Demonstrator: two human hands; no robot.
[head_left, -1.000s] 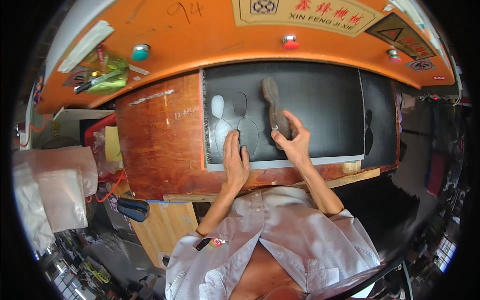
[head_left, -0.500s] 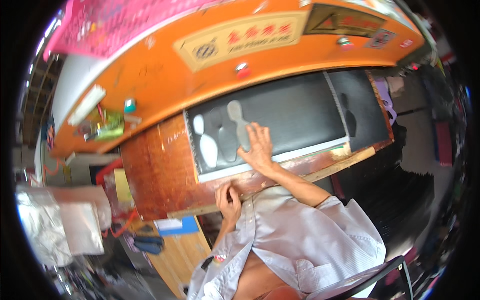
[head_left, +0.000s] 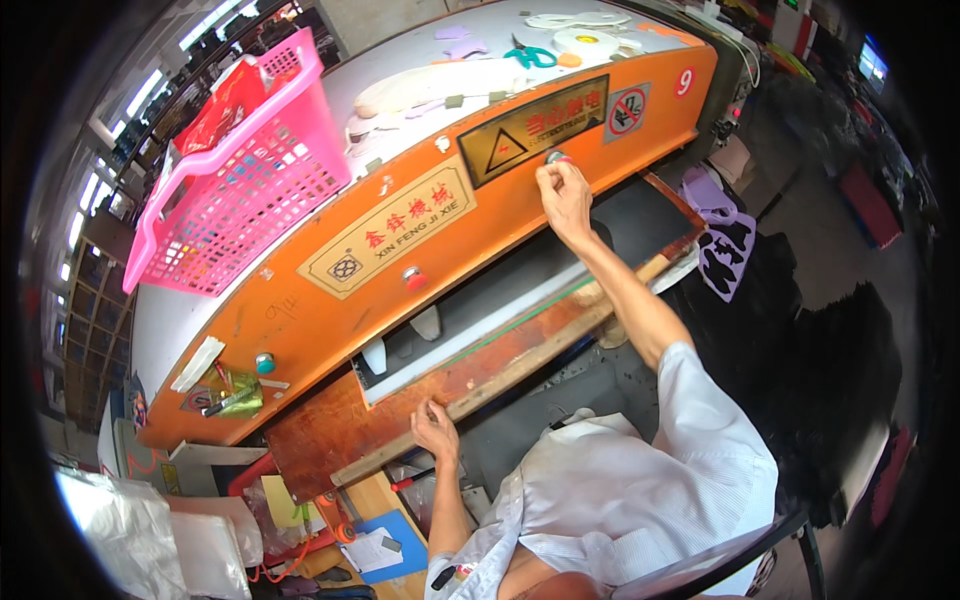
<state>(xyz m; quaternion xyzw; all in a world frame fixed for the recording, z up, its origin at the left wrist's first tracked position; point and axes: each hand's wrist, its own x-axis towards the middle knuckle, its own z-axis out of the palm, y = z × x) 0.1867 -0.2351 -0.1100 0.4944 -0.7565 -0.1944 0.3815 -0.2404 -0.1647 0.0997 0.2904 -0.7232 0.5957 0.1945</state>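
Observation:
My right hand (head_left: 566, 203) is raised to the front of an orange machine (head_left: 235, 390), its fingers closed at a small round push button (head_left: 559, 157) below a yellow-black warning plate. Nearer to me, my left hand (head_left: 435, 430) rests loosely curled with nothing visible in it, at the front edge of a worn wooden board (head_left: 330, 430). On this board lies a black sheet (head_left: 480, 306). A white sole-shaped piece (head_left: 375, 357) and a grey one (head_left: 427, 322) lie on the sheet, their far ends hidden under the machine's overhanging front.
A pink plastic basket (head_left: 250, 200) stands on the machine's top, with teal-handled scissors (head_left: 532, 56) and white pieces farther right. A red button (head_left: 414, 278) and a teal button (head_left: 264, 362) sit on the front. Plastic bags (head_left: 140, 530) hang at lower left; a purple cut-out sheet (head_left: 728, 255) is at right.
My right hand has left the grey sole-shaped piece and moved up and right to the button. The view has shifted; the sheet is now partly covered by the machine's front. My left hand stays near the board's edge.

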